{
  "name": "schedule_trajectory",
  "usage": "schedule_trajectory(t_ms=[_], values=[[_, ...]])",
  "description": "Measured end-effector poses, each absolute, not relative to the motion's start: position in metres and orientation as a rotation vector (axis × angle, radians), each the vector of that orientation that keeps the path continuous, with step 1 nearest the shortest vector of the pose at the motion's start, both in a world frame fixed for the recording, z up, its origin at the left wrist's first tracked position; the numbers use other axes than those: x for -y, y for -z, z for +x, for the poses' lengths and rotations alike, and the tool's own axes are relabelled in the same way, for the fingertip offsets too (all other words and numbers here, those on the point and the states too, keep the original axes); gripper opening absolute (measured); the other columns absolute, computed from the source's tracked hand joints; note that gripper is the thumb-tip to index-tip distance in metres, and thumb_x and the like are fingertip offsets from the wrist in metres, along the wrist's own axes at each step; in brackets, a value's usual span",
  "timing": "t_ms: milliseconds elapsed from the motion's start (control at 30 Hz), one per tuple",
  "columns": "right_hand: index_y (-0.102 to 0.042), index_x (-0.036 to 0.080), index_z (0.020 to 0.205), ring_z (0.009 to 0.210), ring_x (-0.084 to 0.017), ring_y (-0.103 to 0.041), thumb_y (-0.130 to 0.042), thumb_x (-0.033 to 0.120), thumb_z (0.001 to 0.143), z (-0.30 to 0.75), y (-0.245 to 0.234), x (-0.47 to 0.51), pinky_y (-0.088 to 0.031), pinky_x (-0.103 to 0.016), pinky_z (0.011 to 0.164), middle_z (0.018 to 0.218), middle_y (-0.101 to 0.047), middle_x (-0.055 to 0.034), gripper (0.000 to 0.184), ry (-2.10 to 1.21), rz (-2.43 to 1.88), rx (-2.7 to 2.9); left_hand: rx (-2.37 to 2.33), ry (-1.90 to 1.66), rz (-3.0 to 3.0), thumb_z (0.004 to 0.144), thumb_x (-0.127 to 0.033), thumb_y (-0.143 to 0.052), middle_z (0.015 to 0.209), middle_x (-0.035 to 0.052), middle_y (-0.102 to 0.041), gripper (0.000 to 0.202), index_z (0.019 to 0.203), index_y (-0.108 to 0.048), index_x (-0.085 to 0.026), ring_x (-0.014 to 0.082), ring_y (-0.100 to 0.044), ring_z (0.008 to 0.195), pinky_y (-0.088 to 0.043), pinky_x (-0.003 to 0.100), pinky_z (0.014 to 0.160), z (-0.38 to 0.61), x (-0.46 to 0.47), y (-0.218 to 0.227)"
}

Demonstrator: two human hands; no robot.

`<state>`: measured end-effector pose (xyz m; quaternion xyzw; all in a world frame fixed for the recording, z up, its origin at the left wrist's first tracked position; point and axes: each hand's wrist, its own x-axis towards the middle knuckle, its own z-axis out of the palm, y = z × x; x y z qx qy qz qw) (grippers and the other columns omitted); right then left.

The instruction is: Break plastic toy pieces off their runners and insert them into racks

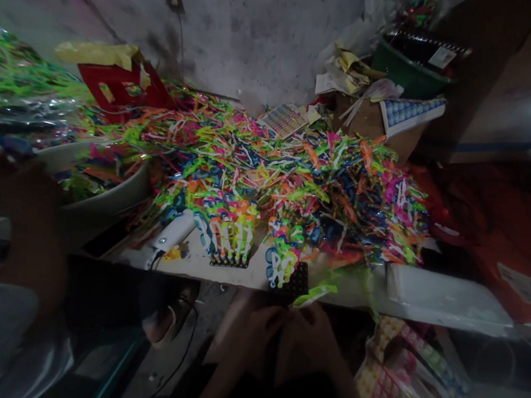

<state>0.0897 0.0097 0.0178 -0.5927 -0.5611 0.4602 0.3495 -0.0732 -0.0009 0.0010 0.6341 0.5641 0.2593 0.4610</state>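
My left hand (265, 321) and my right hand (311, 328) meet at the table's front edge, dim and partly in shadow. A lime-green plastic piece (317, 295) sticks up from between their fingertips. Both sets of fingers look closed round its lower end. Just beyond it is a black perforated tray (302, 278), with a cluster of small plastic pieces (284, 255) in green, white, blue and orange standing in its left part. To the left, a second black tray (229, 261) carries upright rows of similar pieces (231, 227).
A large heap of bright plastic pieces (259, 155) covers the table's back. At left stand a white tub (104, 201), a red crate (122, 86) and a white device (173, 231) with a cable. Another person's arm (38, 224) is at far left. A clear plastic-wrapped pack (446, 296) lies right.
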Motion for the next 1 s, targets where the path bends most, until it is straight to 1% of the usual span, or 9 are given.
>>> schedule_trajectory(t_ms=[100, 133, 233, 300, 500, 600, 667, 867, 1000], values=[[-0.066, 0.019, 0.082, 0.078, -0.02, -0.064, -0.062, 0.04, 0.072, 0.097, -0.024, -0.024, -0.05, -0.031, 0.075, 0.082, -0.07, -0.0044, 0.023, -1.458, -1.41, 1.437, -1.448, -0.706, 1.516, 0.084, -0.033, -0.047, 0.101, 0.0014, -0.069, 0.026, 0.101, -0.064, -0.026, 0.0175, -0.062, 0.091, -0.046, 0.028, 0.084, -0.075, -0.005, -0.007], [-0.066, 0.019, 0.082, 0.078, -0.02, -0.064, -0.062, 0.04, 0.072, 0.098, -0.027, -0.029, -0.05, -0.031, 0.074, 0.082, -0.07, -0.0046, 0.024, -1.494, -1.387, 1.419, -1.453, -0.734, 1.496, 0.083, -0.032, -0.048, 0.102, 0.0006, -0.068, 0.026, 0.104, -0.063, -0.027, 0.017, -0.062, 0.092, -0.046, 0.028, 0.084, -0.075, -0.007, -0.007], [-0.067, 0.018, 0.077, 0.074, -0.021, -0.065, -0.06, 0.042, 0.072, 0.098, -0.034, -0.042, -0.05, -0.032, 0.071, 0.078, -0.07, -0.0057, 0.025, -1.426, -1.433, 1.428, -1.458, -0.827, 1.448, 0.083, -0.032, -0.048, 0.101, 0.0007, -0.068, 0.027, 0.107, -0.06, -0.026, 0.0168, -0.062, 0.091, -0.047, 0.028, 0.083, -0.076, -0.009, -0.002], [-0.068, 0.018, 0.074, 0.071, -0.022, -0.065, -0.059, 0.043, 0.073, 0.097, -0.033, -0.049, -0.05, -0.033, 0.069, 0.072, -0.07, -0.0061, 0.027, -1.352, -1.485, 1.511, -1.472, -0.858, 1.421, 0.083, -0.032, -0.048, 0.099, 0.0017, -0.068, 0.026, 0.105, -0.06, -0.025, 0.0172, -0.062, 0.09, -0.047, 0.029, 0.082, -0.078, -0.009, 0.003], [-0.067, 0.018, 0.063, 0.066, -0.021, -0.062, -0.056, 0.045, 0.075, 0.095, -0.014, -0.06, -0.046, -0.031, 0.063, 0.064, -0.068, -0.0058, 0.032, -1.145, -1.603, 1.763, -1.521, -0.868, 1.366, 0.082, -0.028, -0.049, 0.1, 0.0026, -0.067, 0.022, 0.099, -0.06, -0.022, 0.0173, -0.061, 0.093, -0.046, 0.031, 0.086, -0.087, -0.004, 0.017], [-0.063, 0.018, 0.059, 0.064, -0.02, -0.059, -0.061, 0.044, 0.071, 0.093, -0.011, -0.065, -0.044, -0.03, 0.062, 0.062, -0.065, -0.0047, 0.029, -0.994, -1.626, 1.85, -1.53, -0.879, 1.363, 0.082, -0.03, -0.047, 0.101, 0.0043, -0.066, 0.023, 0.1, -0.059, -0.021, 0.0186, -0.06, 0.095, -0.046, 0.033, 0.087, -0.089, -0.002, 0.02], [-0.06, 0.019, 0.059, 0.062, -0.017, -0.057, -0.064, 0.041, 0.068, 0.091, -0.013, -0.069, -0.044, -0.028, 0.061, 0.063, -0.063, -0.0026, 0.025, -0.953, -1.617, 1.848, -1.527, -0.872, 1.35, 0.082, -0.031, -0.046, 0.101, 0.005, -0.066, 0.024, 0.1, -0.059, -0.021, 0.0188, -0.06, 0.095, -0.046, 0.033, 0.087, -0.09, -0.002, 0.021], [-0.057, 0.019, 0.065, 0.062, -0.014, -0.054, -0.068, 0.037, 0.064, 0.081, -0.02, -0.075, -0.043, -0.024, 0.06, 0.064, -0.059, 0.0021, 0.021, -1.13, -1.537, 1.78, -1.5, -0.872, 1.32, 0.082, -0.032, -0.047, 0.103, 0.0039, -0.065, 0.024, 0.102, -0.058, -0.022, 0.0177, -0.059, 0.097, -0.045, 0.033, 0.089, -0.089, -0.002, 0.024], [-0.057, 0.018, 0.066, 0.061, -0.013, -0.053, -0.066, 0.036, 0.065, 0.08, -0.02, -0.077, -0.042, -0.023, 0.058, 0.061, -0.057, 0.0036, 0.021, -1.255, -1.562, 1.689, -1.505, -0.889, 1.307, 0.082, -0.032, -0.047, 0.104, 0.0044, -0.065, 0.025, 0.102, -0.057, -0.021, 0.0186, -0.059, 0.099, -0.045, 0.034, 0.09, -0.09, -0.002, 0.022]])
